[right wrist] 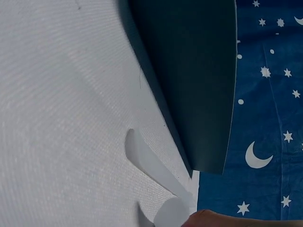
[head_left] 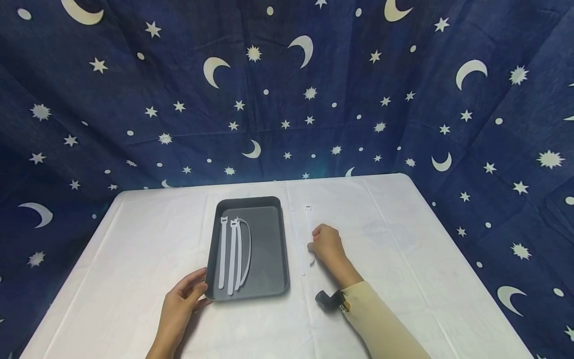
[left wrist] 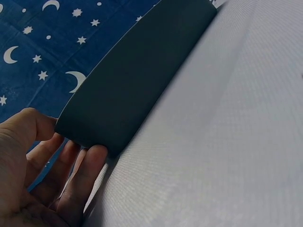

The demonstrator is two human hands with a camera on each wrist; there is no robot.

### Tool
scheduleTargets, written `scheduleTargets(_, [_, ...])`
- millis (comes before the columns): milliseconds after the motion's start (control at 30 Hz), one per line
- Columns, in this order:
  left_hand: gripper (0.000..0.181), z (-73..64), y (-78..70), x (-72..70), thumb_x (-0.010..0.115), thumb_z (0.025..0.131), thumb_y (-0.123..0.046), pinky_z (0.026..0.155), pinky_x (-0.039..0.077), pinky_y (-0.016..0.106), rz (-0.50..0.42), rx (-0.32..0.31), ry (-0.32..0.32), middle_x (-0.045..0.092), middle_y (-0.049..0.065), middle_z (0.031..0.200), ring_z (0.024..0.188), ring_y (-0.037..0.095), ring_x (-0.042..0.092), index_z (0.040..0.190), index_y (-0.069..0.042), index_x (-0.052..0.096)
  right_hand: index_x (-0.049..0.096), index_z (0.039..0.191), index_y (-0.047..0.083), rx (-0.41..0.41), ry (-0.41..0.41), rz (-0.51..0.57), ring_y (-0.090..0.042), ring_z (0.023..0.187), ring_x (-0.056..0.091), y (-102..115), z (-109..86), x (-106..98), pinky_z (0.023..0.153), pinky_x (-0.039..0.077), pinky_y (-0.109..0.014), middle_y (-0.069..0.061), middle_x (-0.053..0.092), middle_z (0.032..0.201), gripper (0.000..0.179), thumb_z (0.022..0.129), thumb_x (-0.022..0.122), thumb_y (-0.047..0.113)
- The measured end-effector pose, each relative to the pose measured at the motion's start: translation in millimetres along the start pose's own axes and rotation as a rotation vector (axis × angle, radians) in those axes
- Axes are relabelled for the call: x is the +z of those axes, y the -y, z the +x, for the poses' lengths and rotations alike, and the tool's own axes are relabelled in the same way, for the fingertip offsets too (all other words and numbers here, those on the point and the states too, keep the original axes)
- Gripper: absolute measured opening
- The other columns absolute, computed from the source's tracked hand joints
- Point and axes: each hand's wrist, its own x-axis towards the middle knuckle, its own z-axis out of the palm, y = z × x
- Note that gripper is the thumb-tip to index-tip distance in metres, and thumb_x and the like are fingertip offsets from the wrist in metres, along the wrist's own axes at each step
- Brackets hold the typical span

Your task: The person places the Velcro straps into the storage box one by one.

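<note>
In the head view a dark grey tray lies on the white cloth, with several white cable tie straps lengthwise in its left half, one bowed. My left hand grips the tray's near-left corner. The left wrist view has its thumb and fingers at the corner of the tray wall. Right of the tray my right hand pinches a white cable tie near its lower part, the slotted head pointing away and the tail bent. Another flat strap lies between that hand and the tray.
The white-covered table extends around the tray on all sides. A dark blue curtain with moons and stars hangs behind and at both sides. A black camera sits at my right wrist.
</note>
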Motion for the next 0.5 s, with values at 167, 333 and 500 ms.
scheduleTargets(167, [0.041, 0.3, -0.2, 0.0, 0.065, 0.095, -0.02, 0.077, 0.064, 0.025, 0.007, -0.005, -0.002, 0.06, 0.019, 0.134, 0.091, -0.006, 0.066, 0.134, -0.008, 0.057, 0.065, 0.1, -0.003, -0.004, 0.006, -0.013, -0.023, 0.072, 0.064, 0.5, 2.2, 1.4, 0.067, 0.059, -0.036, -0.009, 0.067, 0.079, 0.031, 0.074, 0.081, 0.002])
scheduleTargets(333, [0.041, 0.7, -0.7, 0.7, 0.065, 0.095, -0.02, 0.077, 0.064, 0.025, 0.011, -0.012, -0.006, 0.06, 0.018, 0.134, 0.092, -0.003, 0.067, 0.134, -0.009, 0.057, 0.068, 0.096, -0.002, -0.005, 0.016, -0.045, -0.025, 0.074, 0.065, -0.4, 8.7, -2.4, 0.067, 0.059, -0.037, -0.011, 0.07, 0.082, 0.024, 0.076, 0.079, 0.007])
scheduleTargets(500, [0.041, 1.1, -0.2, 0.6, 0.066, 0.095, -0.02, 0.076, 0.064, 0.025, 0.014, -0.015, -0.011, 0.06, 0.017, 0.134, 0.091, -0.007, 0.066, 0.133, -0.009, 0.058, 0.07, 0.091, 0.0, 0.033, 0.126, -0.027, -0.019, 0.065, 0.064, -1.9, 21.0, -10.8, 0.056, 0.058, -0.026, -0.011, 0.069, 0.081, 0.015, 0.08, 0.075, 0.008])
